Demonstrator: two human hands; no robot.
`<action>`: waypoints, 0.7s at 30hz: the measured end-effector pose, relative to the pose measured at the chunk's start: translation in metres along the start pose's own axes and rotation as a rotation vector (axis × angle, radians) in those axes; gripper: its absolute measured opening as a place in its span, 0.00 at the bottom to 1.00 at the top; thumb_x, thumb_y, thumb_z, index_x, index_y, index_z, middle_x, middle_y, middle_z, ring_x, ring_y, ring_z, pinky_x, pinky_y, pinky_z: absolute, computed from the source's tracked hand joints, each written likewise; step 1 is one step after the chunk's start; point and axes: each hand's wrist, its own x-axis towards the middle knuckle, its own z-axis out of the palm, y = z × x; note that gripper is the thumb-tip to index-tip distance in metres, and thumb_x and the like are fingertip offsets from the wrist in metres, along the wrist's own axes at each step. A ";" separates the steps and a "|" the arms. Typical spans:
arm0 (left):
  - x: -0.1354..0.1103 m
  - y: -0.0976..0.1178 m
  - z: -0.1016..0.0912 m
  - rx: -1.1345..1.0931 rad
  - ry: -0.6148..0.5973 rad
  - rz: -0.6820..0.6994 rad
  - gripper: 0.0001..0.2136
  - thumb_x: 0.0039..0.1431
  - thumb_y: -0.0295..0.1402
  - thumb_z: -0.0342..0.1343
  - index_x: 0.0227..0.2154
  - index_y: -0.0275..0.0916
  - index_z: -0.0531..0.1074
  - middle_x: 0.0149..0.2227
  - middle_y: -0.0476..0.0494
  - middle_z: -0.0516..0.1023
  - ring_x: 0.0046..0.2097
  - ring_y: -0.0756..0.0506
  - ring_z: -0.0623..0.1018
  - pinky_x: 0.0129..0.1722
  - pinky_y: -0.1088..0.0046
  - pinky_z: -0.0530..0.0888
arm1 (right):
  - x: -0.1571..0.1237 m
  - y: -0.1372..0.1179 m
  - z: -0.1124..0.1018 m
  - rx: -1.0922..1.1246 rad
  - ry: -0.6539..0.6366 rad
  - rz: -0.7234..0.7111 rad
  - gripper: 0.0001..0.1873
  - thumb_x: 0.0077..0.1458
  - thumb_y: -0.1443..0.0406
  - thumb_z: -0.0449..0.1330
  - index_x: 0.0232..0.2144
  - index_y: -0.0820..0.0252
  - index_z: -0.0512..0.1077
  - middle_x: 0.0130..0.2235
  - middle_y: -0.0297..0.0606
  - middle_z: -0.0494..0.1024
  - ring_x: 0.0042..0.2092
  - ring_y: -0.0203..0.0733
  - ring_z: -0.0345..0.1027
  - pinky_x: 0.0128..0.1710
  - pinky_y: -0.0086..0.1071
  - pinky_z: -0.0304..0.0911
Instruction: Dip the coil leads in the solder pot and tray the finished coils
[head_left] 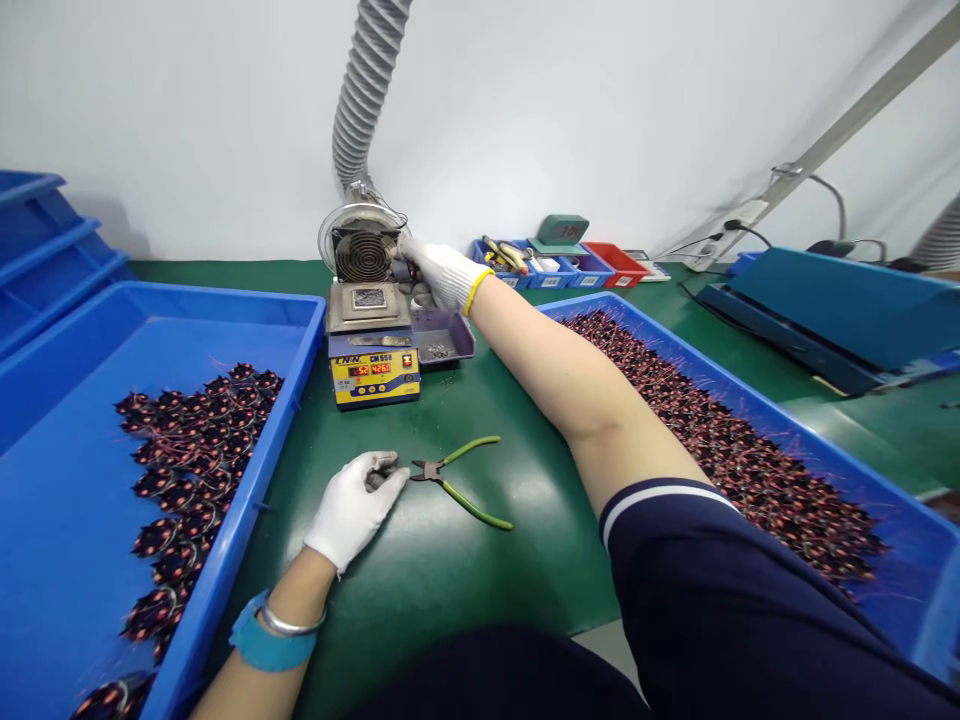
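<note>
My right hand [442, 275], in a white glove with a yellow cuff, reaches to the right side of a small fan [362, 254] behind a solder pot [369, 300]. Its fingers close around something dark there, mostly hidden. On the table, my left hand [352, 507], also white-gloved, rests with fingers loosely curled and the thumb apart; I see nothing held in it. Just beyond its fingertips lie green-handled cutting pliers [431, 470], handles spread. The pot's yellow control panel [375, 377] shows lit red digits.
A blue tray [281, 445] with several dark wired coils [199, 440] stands left. Another blue tray [750, 400], full of similar parts, lies under my right arm. A purple dish [459, 335] with metal bits sits beside the pot. A grey hose [367, 90] rises above; small bins [589, 268] line the back.
</note>
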 end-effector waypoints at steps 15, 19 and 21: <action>-0.003 0.001 -0.003 0.033 -0.019 0.004 0.22 0.48 0.47 0.56 0.42 0.37 0.72 0.40 0.41 0.79 0.41 0.41 0.78 0.44 0.65 0.73 | -0.148 0.046 -0.053 -0.111 -0.201 -0.315 0.26 0.42 0.72 0.62 0.47 0.67 0.68 0.26 0.27 0.68 0.26 0.28 0.59 0.25 0.22 0.58; -0.006 0.003 -0.004 0.093 -0.021 -0.006 0.21 0.49 0.46 0.55 0.42 0.38 0.72 0.42 0.41 0.79 0.43 0.41 0.78 0.46 0.65 0.73 | -0.183 0.055 -0.071 -0.341 -0.093 -0.341 0.28 0.42 0.71 0.62 0.49 0.67 0.68 0.26 0.28 0.66 0.27 0.29 0.58 0.25 0.23 0.55; -0.007 0.005 -0.005 0.133 -0.020 -0.010 0.21 0.49 0.47 0.55 0.42 0.39 0.72 0.44 0.41 0.78 0.45 0.40 0.77 0.46 0.65 0.73 | -0.198 0.059 -0.079 -0.403 -0.069 -0.341 0.28 0.43 0.70 0.61 0.50 0.66 0.68 0.26 0.29 0.66 0.28 0.29 0.59 0.25 0.24 0.56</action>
